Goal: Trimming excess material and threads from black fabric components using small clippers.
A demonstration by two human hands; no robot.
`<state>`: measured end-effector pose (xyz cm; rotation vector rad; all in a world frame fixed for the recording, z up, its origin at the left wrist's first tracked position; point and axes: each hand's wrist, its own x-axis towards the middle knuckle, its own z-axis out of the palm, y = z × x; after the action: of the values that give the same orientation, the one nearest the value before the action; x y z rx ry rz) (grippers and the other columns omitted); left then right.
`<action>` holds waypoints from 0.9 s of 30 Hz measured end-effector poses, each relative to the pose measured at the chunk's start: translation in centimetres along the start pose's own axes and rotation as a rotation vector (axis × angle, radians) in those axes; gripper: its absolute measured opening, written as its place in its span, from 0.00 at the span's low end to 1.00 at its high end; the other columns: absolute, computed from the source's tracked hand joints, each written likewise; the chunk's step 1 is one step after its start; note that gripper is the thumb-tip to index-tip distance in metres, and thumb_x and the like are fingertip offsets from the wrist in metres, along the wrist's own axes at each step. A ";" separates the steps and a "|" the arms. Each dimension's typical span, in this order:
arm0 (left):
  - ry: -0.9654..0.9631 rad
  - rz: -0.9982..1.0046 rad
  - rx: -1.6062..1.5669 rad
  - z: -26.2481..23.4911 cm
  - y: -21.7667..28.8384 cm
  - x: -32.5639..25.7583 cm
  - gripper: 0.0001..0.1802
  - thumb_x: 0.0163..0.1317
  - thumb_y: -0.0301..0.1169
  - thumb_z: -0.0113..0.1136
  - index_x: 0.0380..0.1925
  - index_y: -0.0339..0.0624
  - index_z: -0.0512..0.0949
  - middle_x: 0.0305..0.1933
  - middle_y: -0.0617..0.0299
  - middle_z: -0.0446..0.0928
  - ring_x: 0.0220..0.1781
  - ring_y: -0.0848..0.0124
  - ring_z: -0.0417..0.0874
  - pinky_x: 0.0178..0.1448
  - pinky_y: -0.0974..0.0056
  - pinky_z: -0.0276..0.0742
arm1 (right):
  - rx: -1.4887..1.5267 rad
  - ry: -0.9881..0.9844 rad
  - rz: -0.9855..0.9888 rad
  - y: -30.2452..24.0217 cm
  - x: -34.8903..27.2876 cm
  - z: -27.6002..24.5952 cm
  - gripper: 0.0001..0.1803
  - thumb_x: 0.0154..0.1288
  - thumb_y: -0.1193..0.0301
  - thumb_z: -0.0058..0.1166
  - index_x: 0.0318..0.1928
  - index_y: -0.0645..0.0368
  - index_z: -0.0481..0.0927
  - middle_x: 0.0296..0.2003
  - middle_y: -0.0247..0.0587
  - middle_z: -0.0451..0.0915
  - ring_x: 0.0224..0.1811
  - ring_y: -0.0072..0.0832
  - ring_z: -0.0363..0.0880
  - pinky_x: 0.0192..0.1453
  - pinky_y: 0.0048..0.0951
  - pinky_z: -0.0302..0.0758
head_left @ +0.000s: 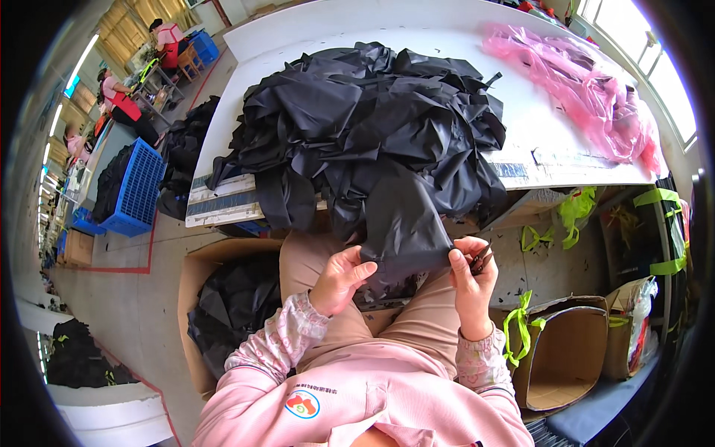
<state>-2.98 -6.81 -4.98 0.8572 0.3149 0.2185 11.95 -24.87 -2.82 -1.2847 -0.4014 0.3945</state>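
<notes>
A black fabric piece hangs from the table's front edge toward my lap, its lower edge stretched between my hands. My left hand pinches the left corner between thumb and fingers. At the other corner, my right hand grips the edge with its thumb on top. A small dark tool that looks like thread snips is also tucked in the fingers of that hand, partly hidden. Behind the stretched piece, a big heap of black fabric pieces is piled on the white table.
Pink plastic sheeting lies at the table's right. By my left leg stands a cardboard box holding black fabric; an open cardboard box is at my right. A blue crate and co-workers are farther left.
</notes>
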 end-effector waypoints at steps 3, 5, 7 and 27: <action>-0.004 0.150 0.098 -0.5 0.3 -0.1 0.09 0.62 0.25 0.64 0.42 0.38 0.79 0.40 0.68 0.80 0.41 0.81 0.78 0.50 0.73 0.74 | -0.079 0.033 -0.009 0.7 0.2 -0.5 0.07 0.65 0.75 0.59 0.42 0.61 0.77 0.30 0.24 0.74 0.29 0.11 0.66 0.34 0.14 0.65; 0.114 0.243 0.299 0.2 0.8 0.1 0.06 0.61 0.25 0.65 0.37 0.38 0.79 0.35 0.72 0.77 0.37 0.84 0.74 0.45 0.76 0.71 | -0.112 0.048 -0.011 1.5 0.2 -0.7 0.07 0.65 0.76 0.59 0.41 0.62 0.76 0.30 0.25 0.74 0.29 0.11 0.66 0.34 0.14 0.65; 0.107 0.267 0.349 0.1 1.3 -0.1 0.06 0.62 0.25 0.64 0.37 0.38 0.79 0.34 0.72 0.77 0.36 0.85 0.73 0.44 0.77 0.71 | -0.328 0.156 -0.172 2.3 0.2 -0.8 0.07 0.63 0.77 0.60 0.41 0.62 0.76 0.31 0.27 0.74 0.28 0.13 0.67 0.35 0.15 0.66; -0.021 0.235 0.728 2.3 1.7 -0.6 0.29 0.57 0.18 0.65 0.60 0.38 0.69 0.41 0.64 0.76 0.44 0.76 0.78 0.52 0.70 0.75 | -0.406 -0.242 -0.177 0.6 -1.5 4.0 0.14 0.55 0.76 0.67 0.41 0.62 0.79 0.29 0.32 0.76 0.23 0.18 0.63 0.28 0.20 0.64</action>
<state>-2.85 -7.54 -2.21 1.6187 0.2744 0.3196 8.63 -22.16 -2.55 -1.5848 -0.8260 0.3290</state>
